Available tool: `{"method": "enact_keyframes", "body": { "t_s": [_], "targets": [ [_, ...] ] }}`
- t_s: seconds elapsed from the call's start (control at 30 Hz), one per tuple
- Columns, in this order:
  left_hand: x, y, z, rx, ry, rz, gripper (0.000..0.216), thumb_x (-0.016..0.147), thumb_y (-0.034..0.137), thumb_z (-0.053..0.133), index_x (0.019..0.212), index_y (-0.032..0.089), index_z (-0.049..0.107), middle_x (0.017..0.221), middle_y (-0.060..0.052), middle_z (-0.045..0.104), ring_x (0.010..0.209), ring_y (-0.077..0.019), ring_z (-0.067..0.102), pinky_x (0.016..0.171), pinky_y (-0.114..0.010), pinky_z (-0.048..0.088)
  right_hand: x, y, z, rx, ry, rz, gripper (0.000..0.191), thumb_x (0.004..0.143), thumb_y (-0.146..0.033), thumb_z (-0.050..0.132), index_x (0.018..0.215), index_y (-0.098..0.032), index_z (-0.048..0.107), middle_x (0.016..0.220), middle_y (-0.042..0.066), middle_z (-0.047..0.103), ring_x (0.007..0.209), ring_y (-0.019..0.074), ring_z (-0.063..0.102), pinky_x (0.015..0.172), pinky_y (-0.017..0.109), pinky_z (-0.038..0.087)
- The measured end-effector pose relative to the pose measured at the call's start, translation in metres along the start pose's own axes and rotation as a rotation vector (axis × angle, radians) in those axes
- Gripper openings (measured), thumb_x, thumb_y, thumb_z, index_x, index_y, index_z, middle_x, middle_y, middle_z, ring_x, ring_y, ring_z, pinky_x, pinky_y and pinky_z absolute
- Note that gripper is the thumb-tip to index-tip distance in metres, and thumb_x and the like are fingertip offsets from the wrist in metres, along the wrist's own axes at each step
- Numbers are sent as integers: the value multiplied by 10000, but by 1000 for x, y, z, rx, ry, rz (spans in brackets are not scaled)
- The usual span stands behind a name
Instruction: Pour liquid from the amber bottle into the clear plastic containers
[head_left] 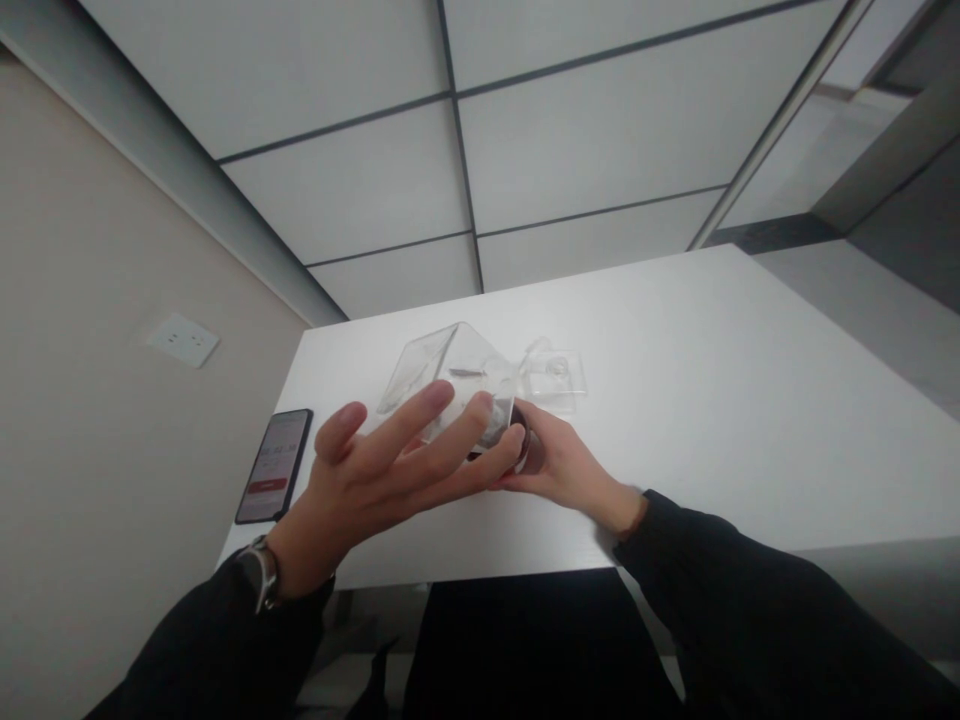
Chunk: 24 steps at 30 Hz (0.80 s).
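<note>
My right hand (pixel 559 458) is wrapped around a small dark, rounded object (pixel 524 432), mostly covered by fingers. A clear or pale part shows beside its dark edge; its exact kind cannot be made out. My left hand (pixel 405 470) reaches across in front with fingers stretched and spread, its fingertips close to or touching that object. Just behind the hands stands a clear plastic box (pixel 420 362) with a small grey mark or piece on it. To its right lies a smaller clear plastic case (pixel 559 375) with a round shape in it.
A phone (pixel 275 467) with a lit screen lies at the left edge of the white table (pixel 675 400). Pale panels (pixel 585 130) rise behind the table, and a wall with a socket (pixel 184 340) is on the left.
</note>
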<state>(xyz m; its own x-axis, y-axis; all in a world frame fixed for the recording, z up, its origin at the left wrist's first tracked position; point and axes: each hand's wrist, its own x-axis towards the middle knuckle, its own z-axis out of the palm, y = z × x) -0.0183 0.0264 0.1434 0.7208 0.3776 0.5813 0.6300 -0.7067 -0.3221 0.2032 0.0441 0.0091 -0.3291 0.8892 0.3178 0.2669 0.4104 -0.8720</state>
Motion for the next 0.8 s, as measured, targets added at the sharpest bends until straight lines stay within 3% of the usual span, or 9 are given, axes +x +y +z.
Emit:
{"method": "enact_keyframes", "body": {
  "t_s": [0.07, 0.13, 0.37, 0.53, 0.8],
  "targets": [
    [5, -4, 1, 148, 57, 152, 470, 868, 134, 784, 1231, 420, 698, 1332, 116, 687, 1613, -150, 242, 1355, -350, 73, 0, -1, 0, -3, -3, 6, 815, 721, -543, 895, 1401, -271, 536, 1322, 136, 707, 1223, 365, 675, 1016, 585, 538],
    [9, -8, 1, 216, 71, 228, 479, 841, 130, 811, 1221, 405, 712, 1332, 95, 683, 1625, -166, 205, 1356, -349, 103, 1, -2, -1, 3, -11, 3, 784, 735, -530, 887, 1389, -272, 539, 1313, 130, 711, 1214, 358, 678, 1008, 569, 543],
    [15, -15, -2, 190, 45, 311, 462, 853, 189, 788, 1221, 453, 699, 1328, 103, 696, 1449, -171, 514, 1325, -335, 210, 2, -7, -2, 37, -13, 18, 739, 734, -501, 892, 1352, -265, 561, 1281, 118, 725, 1196, 355, 684, 994, 539, 546],
    [18, -16, -5, 240, 8, 357, 524, 863, 262, 768, 1322, 477, 635, 1323, 97, 692, 1491, -180, 465, 1317, -336, 223, 2, -8, -2, 47, -14, 20, 721, 743, -498, 886, 1344, -263, 564, 1291, 116, 722, 1198, 349, 683, 998, 534, 546],
    [24, -17, -8, 219, -8, 377, 513, 855, 226, 756, 1295, 464, 646, 1357, 105, 667, 1525, -151, 404, 1323, -287, 179, 1, -8, -2, 53, -8, 33, 725, 745, -473, 888, 1361, -266, 566, 1312, 115, 717, 1206, 341, 686, 990, 516, 558]
  ]
}}
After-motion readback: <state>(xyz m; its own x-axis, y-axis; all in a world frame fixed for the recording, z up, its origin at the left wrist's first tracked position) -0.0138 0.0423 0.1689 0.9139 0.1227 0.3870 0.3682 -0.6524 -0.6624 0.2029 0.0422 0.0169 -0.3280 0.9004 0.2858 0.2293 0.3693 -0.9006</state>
